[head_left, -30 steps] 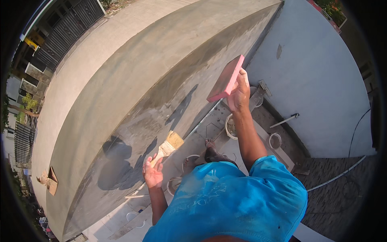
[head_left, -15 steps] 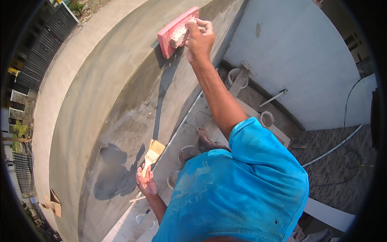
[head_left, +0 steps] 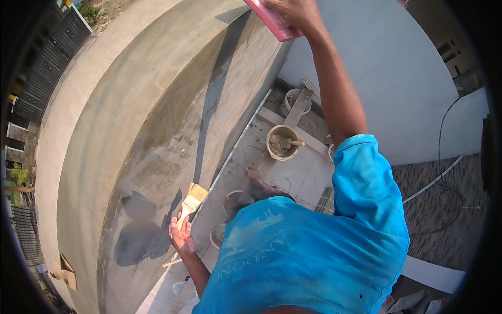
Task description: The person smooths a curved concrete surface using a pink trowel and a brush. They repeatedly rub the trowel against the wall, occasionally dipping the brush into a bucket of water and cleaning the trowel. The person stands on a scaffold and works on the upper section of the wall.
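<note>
My right hand (head_left: 297, 13) reaches far up and out, its fingers closed round the back of a pink plastering float (head_left: 273, 20). The frame's upper edge cuts off part of both, and I cannot tell whether the float touches the surface. Low on the left, my left hand (head_left: 181, 238) grips a wide paintbrush (head_left: 191, 202) by its pale handle, bristles pointing up. Beside the brush lies a long curved wall of grey plaster (head_left: 172, 131), with damp darker patches and my shadow across it.
A bucket of mortar (head_left: 273, 152) with a trowel in it stands on the tiled floor below my right arm. Behind it are a white bucket (head_left: 286, 107) and a long board (head_left: 299, 108). A pale blue wall (head_left: 387, 94) rises at the right. Folded cardboard (head_left: 67, 273) rests at lower left.
My right hand has carried the float up and to the right along the wall. The mortar bucket, hidden before by my arm, now shows. My left hand with the brush has barely moved.
</note>
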Motion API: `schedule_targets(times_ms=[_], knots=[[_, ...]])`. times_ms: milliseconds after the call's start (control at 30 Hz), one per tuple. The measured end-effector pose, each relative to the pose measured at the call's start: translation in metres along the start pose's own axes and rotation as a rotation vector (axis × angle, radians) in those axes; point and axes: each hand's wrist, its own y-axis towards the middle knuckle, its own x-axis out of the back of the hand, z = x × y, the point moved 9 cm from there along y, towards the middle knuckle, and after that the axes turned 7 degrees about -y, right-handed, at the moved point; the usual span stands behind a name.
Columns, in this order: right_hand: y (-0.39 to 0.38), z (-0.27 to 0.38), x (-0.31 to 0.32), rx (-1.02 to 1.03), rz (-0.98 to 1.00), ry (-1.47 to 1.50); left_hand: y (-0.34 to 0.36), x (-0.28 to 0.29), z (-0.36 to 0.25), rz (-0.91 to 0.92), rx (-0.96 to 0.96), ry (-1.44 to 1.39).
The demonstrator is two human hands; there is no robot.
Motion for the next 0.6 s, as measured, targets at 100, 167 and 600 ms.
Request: schedule_targets(times_ms=[100,167,600], knots=[[0.053,0.006,-0.044,0.52,0.159,-0.661,0.001,-0.008,0.004,0.065,0.021,-0.013],[0.059,0.011,-0.076,0.762,0.194,-0.892,-0.005,-0.008,0.007,0.057,0.003,-0.004],[-0.094,0.286,-0.056,0.501,0.299,0.107,0.002,0.0,0.013,0.027,0.044,-0.008]])
